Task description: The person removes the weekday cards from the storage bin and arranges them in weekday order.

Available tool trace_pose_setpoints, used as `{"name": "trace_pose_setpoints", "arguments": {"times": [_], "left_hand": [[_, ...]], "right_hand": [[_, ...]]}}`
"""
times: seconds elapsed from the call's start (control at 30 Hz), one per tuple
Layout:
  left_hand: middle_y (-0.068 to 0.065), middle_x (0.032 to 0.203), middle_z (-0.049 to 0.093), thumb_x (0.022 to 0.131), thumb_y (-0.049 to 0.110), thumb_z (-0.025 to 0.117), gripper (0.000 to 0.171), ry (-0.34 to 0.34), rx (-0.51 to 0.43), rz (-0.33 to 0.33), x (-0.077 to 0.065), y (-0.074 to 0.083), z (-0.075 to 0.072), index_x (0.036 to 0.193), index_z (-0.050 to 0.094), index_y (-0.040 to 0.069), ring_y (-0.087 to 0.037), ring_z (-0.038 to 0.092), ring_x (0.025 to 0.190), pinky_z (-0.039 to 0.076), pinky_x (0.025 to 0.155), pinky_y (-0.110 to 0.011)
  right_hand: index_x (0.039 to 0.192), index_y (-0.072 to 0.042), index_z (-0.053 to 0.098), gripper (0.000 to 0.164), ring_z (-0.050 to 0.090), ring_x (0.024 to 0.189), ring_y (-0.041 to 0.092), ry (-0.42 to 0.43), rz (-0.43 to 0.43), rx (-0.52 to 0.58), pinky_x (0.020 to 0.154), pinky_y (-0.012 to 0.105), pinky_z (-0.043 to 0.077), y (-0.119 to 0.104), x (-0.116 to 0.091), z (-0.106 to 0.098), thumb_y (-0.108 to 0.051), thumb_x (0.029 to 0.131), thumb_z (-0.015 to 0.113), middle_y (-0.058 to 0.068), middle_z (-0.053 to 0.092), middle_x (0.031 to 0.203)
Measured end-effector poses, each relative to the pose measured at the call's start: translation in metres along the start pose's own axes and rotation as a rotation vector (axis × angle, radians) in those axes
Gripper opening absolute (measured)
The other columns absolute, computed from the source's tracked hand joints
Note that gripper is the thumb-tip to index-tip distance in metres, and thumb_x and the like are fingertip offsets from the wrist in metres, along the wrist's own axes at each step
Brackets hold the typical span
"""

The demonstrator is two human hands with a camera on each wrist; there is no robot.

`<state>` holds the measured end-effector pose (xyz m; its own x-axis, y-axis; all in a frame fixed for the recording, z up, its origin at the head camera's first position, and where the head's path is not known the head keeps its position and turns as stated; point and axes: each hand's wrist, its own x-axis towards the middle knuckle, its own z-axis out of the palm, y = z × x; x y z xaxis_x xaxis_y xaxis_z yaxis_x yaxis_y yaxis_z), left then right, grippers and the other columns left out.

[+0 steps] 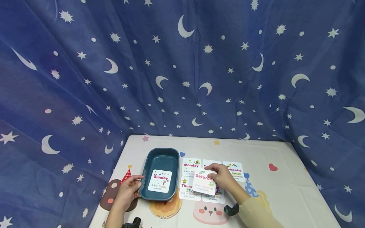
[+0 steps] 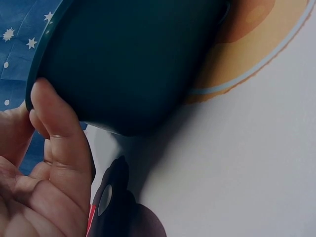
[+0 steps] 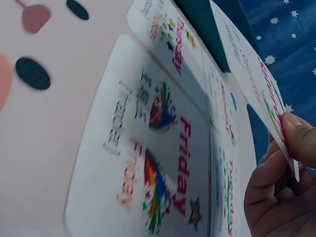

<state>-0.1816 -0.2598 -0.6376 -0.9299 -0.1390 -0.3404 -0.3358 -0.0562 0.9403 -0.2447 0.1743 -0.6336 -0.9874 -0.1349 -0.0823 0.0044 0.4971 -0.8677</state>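
My left hand grips the left rim of a dark teal tray, thumb and fingers pinching its edge in the left wrist view. A square white Sunday card lies inside the tray's near half. My right hand pinches the Saturday card by its upper right edge, tilted above the other cards. Beneath it, the Thursday card and Friday card are partly covered in the head view. Monday and Wednesday cards lie behind, with a partly hidden card between them.
A white tablecloth printed with cartoon figures, hearts and stars covers the table. Blue fabric with moons and stars hangs behind and at the sides. The cards lie in two rows right of the tray.
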Motion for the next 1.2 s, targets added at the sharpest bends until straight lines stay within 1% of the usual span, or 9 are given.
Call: {"name": "trace_pose_setpoints", "arguments": {"times": [0.27, 0.53, 0.63, 0.77, 0.87, 0.93, 1.0, 1.1, 1.2], "left_hand": [[-0.005, 0.088, 0.06, 0.105, -0.004, 0.058, 0.031, -0.005, -0.013, 0.002, 0.0, -0.001, 0.0, 0.136, 0.064, -0.004, -0.015, 0.057, 0.067, 0.056, 0.059, -0.029], [-0.006, 0.087, 0.06, 0.105, -0.005, 0.057, 0.027, -0.006, -0.009, 0.018, 0.003, -0.005, -0.001, 0.128, 0.07, 0.001, -0.015, 0.057, 0.065, 0.057, 0.059, -0.029], [-0.007, 0.087, 0.06, 0.105, -0.006, 0.056, 0.027, -0.003, -0.01, 0.018, 0.003, -0.005, -0.002, 0.126, 0.071, 0.002, -0.015, 0.057, 0.066, 0.056, 0.059, -0.029], [-0.007, 0.088, 0.059, 0.105, -0.006, 0.056, 0.028, 0.002, -0.012, 0.009, 0.003, -0.005, -0.001, 0.127, 0.071, 0.002, -0.016, 0.057, 0.066, 0.057, 0.059, -0.03], [-0.007, 0.088, 0.059, 0.105, -0.005, 0.057, 0.028, 0.005, -0.016, 0.001, 0.003, -0.004, 0.0, 0.13, 0.069, 0.0, -0.016, 0.057, 0.066, 0.057, 0.059, -0.03], [-0.006, 0.088, 0.06, 0.105, -0.005, 0.056, 0.029, 0.0, -0.013, 0.002, 0.003, -0.004, -0.001, 0.132, 0.067, -0.002, -0.015, 0.057, 0.067, 0.056, 0.059, -0.029], [-0.007, 0.088, 0.06, 0.105, -0.005, 0.056, 0.029, 0.0, -0.019, 0.0, 0.003, -0.004, 0.0, 0.133, 0.066, -0.003, -0.016, 0.057, 0.066, 0.056, 0.059, -0.029], [-0.007, 0.088, 0.06, 0.106, -0.005, 0.055, 0.029, -0.002, -0.016, 0.001, 0.003, -0.003, -0.001, 0.133, 0.066, -0.003, -0.016, 0.057, 0.067, 0.056, 0.059, -0.03], [-0.007, 0.089, 0.06, 0.106, -0.005, 0.056, 0.029, 0.004, -0.014, -0.003, 0.003, -0.004, 0.0, 0.133, 0.067, -0.002, -0.016, 0.057, 0.067, 0.057, 0.059, -0.03]], "right_hand": [[0.106, -0.022, 0.082, 0.029, 0.064, 0.101, 0.015, 0.011, 0.059, -0.03, 0.087, 0.025, 0.052, 0.012, -0.008, -0.015, 0.002, 0.09, 0.08, -0.004, 0.077, 0.109], [0.104, -0.015, 0.082, 0.024, 0.064, 0.103, 0.016, 0.006, 0.062, -0.013, 0.081, 0.02, 0.052, 0.025, -0.015, -0.032, 0.005, 0.09, 0.079, 0.003, 0.077, 0.114], [0.104, -0.015, 0.082, 0.023, 0.067, 0.11, 0.02, -0.003, 0.062, -0.019, 0.084, 0.02, 0.054, 0.029, -0.018, -0.038, 0.003, 0.09, 0.079, 0.004, 0.077, 0.119], [0.106, -0.014, 0.082, 0.022, 0.067, 0.127, 0.03, -0.004, 0.043, -0.047, 0.098, 0.028, 0.057, 0.034, -0.022, -0.047, 0.002, 0.091, 0.079, 0.008, 0.076, 0.125], [0.108, -0.011, 0.081, 0.022, 0.066, 0.13, 0.034, -0.013, 0.039, -0.042, 0.096, 0.028, 0.059, 0.039, -0.023, -0.054, 0.003, 0.092, 0.077, 0.011, 0.074, 0.13], [0.108, -0.011, 0.081, 0.023, 0.067, 0.126, 0.031, -0.023, 0.045, -0.03, 0.089, 0.021, 0.057, 0.043, -0.023, -0.059, 0.004, 0.092, 0.076, 0.012, 0.073, 0.13], [0.108, -0.011, 0.08, 0.023, 0.067, 0.119, 0.027, -0.032, 0.048, -0.021, 0.083, 0.019, 0.056, 0.046, -0.023, -0.063, 0.005, 0.092, 0.076, 0.012, 0.074, 0.129], [0.107, -0.01, 0.08, 0.023, 0.066, 0.113, 0.022, -0.025, 0.057, -0.029, 0.081, 0.018, 0.053, 0.049, -0.025, -0.067, 0.006, 0.092, 0.076, 0.011, 0.076, 0.125], [0.106, -0.011, 0.081, 0.022, 0.065, 0.111, 0.022, -0.011, 0.087, -0.061, 0.082, 0.021, 0.053, 0.049, -0.027, -0.07, 0.005, 0.092, 0.076, 0.01, 0.077, 0.123]]}}
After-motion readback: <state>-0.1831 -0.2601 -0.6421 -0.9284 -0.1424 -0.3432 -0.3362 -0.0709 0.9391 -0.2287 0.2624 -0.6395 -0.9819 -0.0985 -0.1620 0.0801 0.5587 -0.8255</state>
